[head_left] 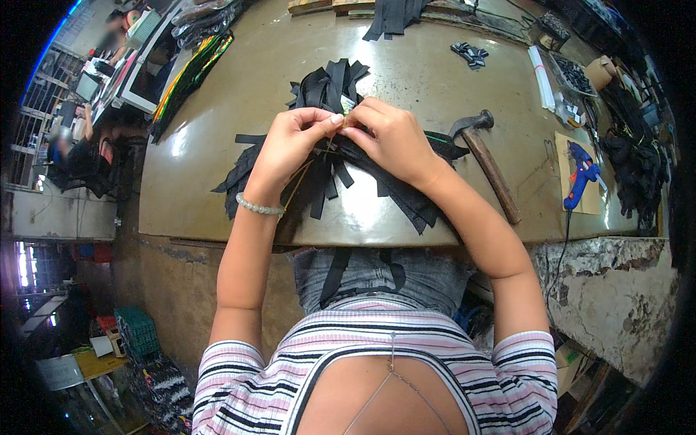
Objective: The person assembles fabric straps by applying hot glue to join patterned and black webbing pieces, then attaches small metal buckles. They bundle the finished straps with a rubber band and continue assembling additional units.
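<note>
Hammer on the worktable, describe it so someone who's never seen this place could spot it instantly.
On the big shiny worktable, find the person's right hand at the black straps. Right of that hand lies the hammer, its dark head away from the person, its handle slanting toward the near edge. Unlike the corded blue glue gun farther right, its handle is brown wood.

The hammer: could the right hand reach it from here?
Probably yes: the hammer lies uncovered beside the right forearm, though the right hand is busy at the black strips.
</note>
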### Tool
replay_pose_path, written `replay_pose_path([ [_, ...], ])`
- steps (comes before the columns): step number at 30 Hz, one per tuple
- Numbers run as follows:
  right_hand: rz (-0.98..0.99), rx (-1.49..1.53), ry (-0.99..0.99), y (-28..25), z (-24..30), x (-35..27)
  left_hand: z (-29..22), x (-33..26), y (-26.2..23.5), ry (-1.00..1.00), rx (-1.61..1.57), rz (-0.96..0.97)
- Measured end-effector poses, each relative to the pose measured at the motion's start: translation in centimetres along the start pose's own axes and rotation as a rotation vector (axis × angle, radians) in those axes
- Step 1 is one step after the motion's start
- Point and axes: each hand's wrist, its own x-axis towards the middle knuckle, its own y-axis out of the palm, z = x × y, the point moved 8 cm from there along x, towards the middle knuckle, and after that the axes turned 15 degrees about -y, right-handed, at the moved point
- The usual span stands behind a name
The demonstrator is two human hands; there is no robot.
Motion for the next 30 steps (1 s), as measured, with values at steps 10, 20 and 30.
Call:
replay_pose_path([
  [10,0.080,0.465,0.041,-0.6,-0.9,0.4,0.2,0.0,0.1,0.033,0.019,-0.009],
  [20,0.013,0.191,-0.091,-1.7,0.3,0.4,0.5,0.1,0.0,0.049,0.027,-0.058],
  [30,0.040,0.013,0.149,-1.5,-3.6,-0.6,-0.1,-4.1,0.8,0.387,0.530,-0.427],
])
